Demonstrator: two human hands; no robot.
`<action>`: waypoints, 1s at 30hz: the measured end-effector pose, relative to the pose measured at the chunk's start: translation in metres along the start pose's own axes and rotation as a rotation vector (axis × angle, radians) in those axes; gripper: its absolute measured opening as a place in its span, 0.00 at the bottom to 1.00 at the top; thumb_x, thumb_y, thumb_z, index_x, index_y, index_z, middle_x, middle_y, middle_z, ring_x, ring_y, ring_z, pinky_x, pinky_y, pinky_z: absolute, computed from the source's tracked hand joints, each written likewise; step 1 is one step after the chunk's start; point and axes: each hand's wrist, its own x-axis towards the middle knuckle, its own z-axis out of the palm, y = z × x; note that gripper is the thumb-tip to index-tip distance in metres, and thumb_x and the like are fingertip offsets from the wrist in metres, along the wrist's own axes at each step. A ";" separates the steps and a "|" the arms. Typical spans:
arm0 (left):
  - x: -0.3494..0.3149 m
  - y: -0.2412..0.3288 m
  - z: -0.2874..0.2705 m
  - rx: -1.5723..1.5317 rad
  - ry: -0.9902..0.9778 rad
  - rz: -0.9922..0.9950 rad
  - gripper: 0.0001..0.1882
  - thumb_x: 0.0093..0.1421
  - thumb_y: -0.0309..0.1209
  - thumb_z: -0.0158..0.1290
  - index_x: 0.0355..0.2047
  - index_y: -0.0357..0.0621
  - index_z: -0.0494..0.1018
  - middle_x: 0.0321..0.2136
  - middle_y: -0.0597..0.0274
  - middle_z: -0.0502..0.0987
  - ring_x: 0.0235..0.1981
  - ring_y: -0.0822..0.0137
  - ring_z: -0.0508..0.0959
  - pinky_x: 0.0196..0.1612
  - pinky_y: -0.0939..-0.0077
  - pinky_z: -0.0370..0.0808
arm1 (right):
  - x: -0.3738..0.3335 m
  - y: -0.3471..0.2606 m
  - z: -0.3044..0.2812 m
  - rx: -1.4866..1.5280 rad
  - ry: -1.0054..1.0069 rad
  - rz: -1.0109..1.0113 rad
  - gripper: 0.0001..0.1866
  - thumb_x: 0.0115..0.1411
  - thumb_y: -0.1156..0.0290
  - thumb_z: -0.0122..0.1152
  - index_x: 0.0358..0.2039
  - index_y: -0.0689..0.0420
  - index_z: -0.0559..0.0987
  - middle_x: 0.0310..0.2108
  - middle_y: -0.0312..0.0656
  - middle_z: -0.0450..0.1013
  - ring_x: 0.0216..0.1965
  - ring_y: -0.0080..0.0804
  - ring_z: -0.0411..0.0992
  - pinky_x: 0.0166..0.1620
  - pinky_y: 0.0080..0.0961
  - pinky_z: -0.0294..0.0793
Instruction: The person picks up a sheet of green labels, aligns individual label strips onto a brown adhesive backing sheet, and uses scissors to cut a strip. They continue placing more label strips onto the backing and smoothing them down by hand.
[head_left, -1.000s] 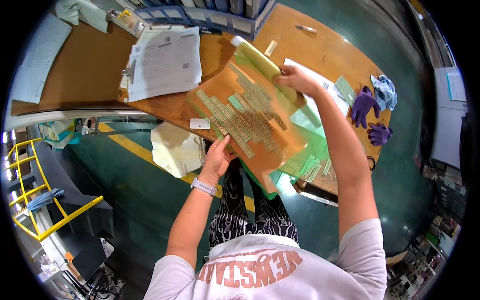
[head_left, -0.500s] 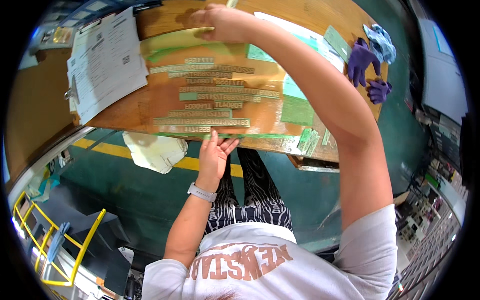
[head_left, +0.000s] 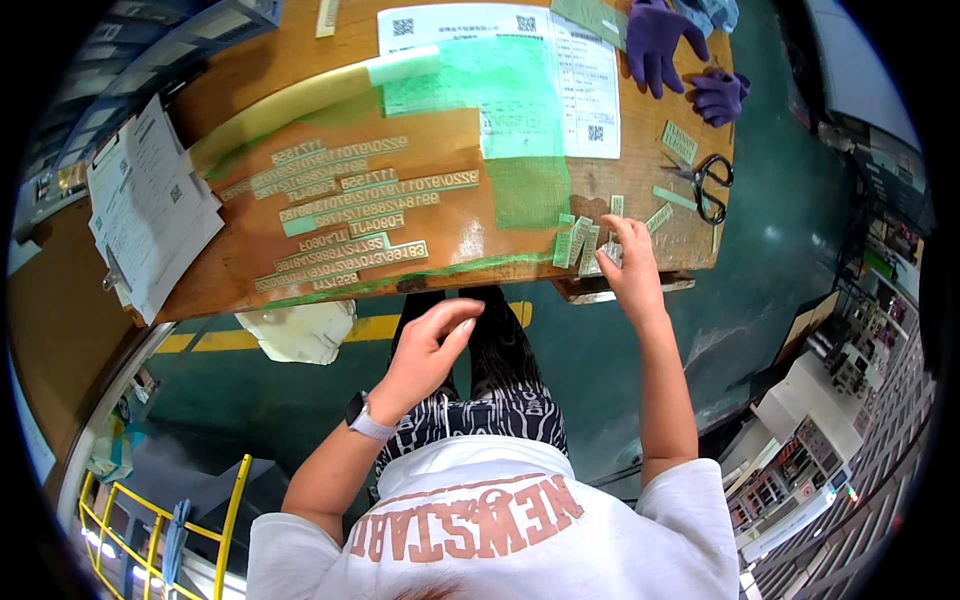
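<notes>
A translucent orange-brown sheet (head_left: pixel 440 215) with green edges lies on the wooden table. Rows of small green strips with raised, mirrored characters (head_left: pixel 345 250) sit on it. Just off the table's near edge, my left hand (head_left: pixel 425 345) hovers with loosely bent fingers, thumb slightly apart, holding nothing. My right hand (head_left: pixel 632 265) is over the table's near right part, its fingers spread beside several loose green strips (head_left: pixel 573 242). Whether its fingertips touch a strip is hard to make out. Black-handled scissors (head_left: pixel 712 190) lie farther right, by another green plate piece (head_left: pixel 679 142).
Printed papers (head_left: pixel 590 90) lie partly under a green film (head_left: pixel 530 190). Purple gloves (head_left: pixel 665 45) rest at the far right. A clipboard with papers (head_left: pixel 150 210) is at the left. An open drawer (head_left: pixel 625 290) juts below the near edge; a yellow railing (head_left: pixel 235 520) stands lower left.
My right hand has left the sheet's far edge and come down to the loose strips at the right. My left hand has come off the near edge. The view has shifted, showing scissors.
</notes>
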 end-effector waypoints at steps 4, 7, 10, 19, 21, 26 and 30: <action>0.053 0.008 0.012 0.536 0.198 0.522 0.13 0.58 0.20 0.53 0.45 0.36 0.74 0.46 0.51 0.77 0.50 0.49 0.75 0.54 0.62 0.71 | -0.005 -0.014 0.016 0.007 0.131 -0.168 0.28 0.52 0.77 0.65 0.55 0.56 0.71 0.51 0.49 0.66 0.53 0.51 0.65 0.56 0.39 0.66; 0.066 -0.003 0.024 0.584 0.231 0.558 0.12 0.56 0.19 0.54 0.42 0.37 0.74 0.45 0.53 0.77 0.50 0.50 0.75 0.54 0.59 0.69 | 0.001 -0.025 0.025 -0.103 -0.020 -0.268 0.36 0.47 0.71 0.70 0.58 0.53 0.68 0.56 0.45 0.62 0.58 0.46 0.60 0.60 0.43 0.59; 0.059 -0.011 0.030 0.701 0.242 0.551 0.14 0.54 0.21 0.55 0.43 0.36 0.74 0.46 0.52 0.75 0.51 0.51 0.73 0.56 0.56 0.68 | -0.001 -0.016 0.032 -0.164 -0.029 -0.281 0.43 0.43 0.66 0.74 0.60 0.54 0.65 0.59 0.42 0.59 0.61 0.45 0.57 0.62 0.44 0.54; 0.071 -0.020 0.059 0.947 0.249 0.448 0.28 0.53 0.26 0.57 0.55 0.39 0.68 0.59 0.53 0.65 0.61 0.53 0.63 0.64 0.55 0.57 | 0.019 0.012 0.038 -0.204 0.022 -0.515 0.43 0.44 0.60 0.74 0.60 0.56 0.65 0.57 0.42 0.61 0.60 0.43 0.56 0.63 0.44 0.52; 0.076 -0.023 0.071 0.978 0.244 0.432 0.28 0.53 0.28 0.58 0.55 0.39 0.68 0.59 0.53 0.64 0.61 0.53 0.62 0.65 0.54 0.55 | 0.023 0.030 0.032 -0.226 0.088 -0.510 0.40 0.46 0.58 0.73 0.58 0.56 0.66 0.56 0.42 0.62 0.58 0.43 0.57 0.62 0.44 0.53; 0.081 -0.023 0.082 1.033 0.274 0.447 0.27 0.52 0.28 0.57 0.54 0.40 0.68 0.58 0.52 0.65 0.60 0.54 0.63 0.64 0.54 0.54 | 0.028 0.044 0.013 -0.249 0.123 -0.408 0.42 0.45 0.57 0.75 0.59 0.55 0.66 0.55 0.43 0.63 0.57 0.44 0.59 0.62 0.44 0.53; 0.080 -0.017 0.084 0.924 0.356 0.521 0.24 0.52 0.25 0.58 0.50 0.39 0.69 0.52 0.53 0.66 0.56 0.51 0.65 0.61 0.53 0.59 | 0.038 0.042 -0.010 -0.257 0.002 -0.413 0.43 0.42 0.61 0.77 0.58 0.53 0.67 0.54 0.44 0.63 0.56 0.46 0.61 0.61 0.45 0.54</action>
